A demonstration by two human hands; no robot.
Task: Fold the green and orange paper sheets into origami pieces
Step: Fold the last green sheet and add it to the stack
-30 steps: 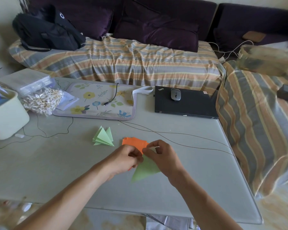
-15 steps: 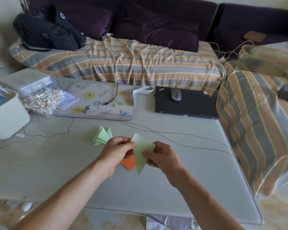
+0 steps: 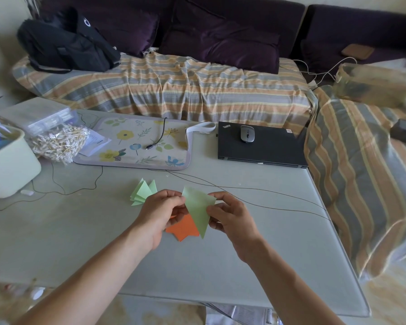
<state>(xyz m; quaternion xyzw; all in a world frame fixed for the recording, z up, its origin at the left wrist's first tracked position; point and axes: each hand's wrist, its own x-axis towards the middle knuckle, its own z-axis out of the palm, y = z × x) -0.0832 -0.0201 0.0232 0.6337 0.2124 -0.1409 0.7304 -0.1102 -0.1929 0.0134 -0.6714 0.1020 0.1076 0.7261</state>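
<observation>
A pale green paper (image 3: 197, 208), folded into a long triangle with its tip pointing down, is held above the table. My left hand (image 3: 159, 213) pinches its left edge and my right hand (image 3: 229, 215) pinches its right edge. Under them on the grey table (image 3: 80, 242) lies a small stack of orange folded pieces (image 3: 182, 228), partly hidden by my left hand and the green paper. A stack of finished green folded triangles (image 3: 142, 192) rests on the table just left of my left hand.
A closed black laptop (image 3: 267, 150) with a mouse (image 3: 247, 134) sits at the back right. A floral mat (image 3: 136, 143), a bag of cotton swabs (image 3: 59, 141) and a cream bin (image 3: 7, 165) stand at the back left. Thin black cables (image 3: 256, 194) cross the table.
The green paper has been lifted and turned upright, from lying low under my hands to standing between them with its tip down. Both hands rose slightly and the orange stack shows below.
</observation>
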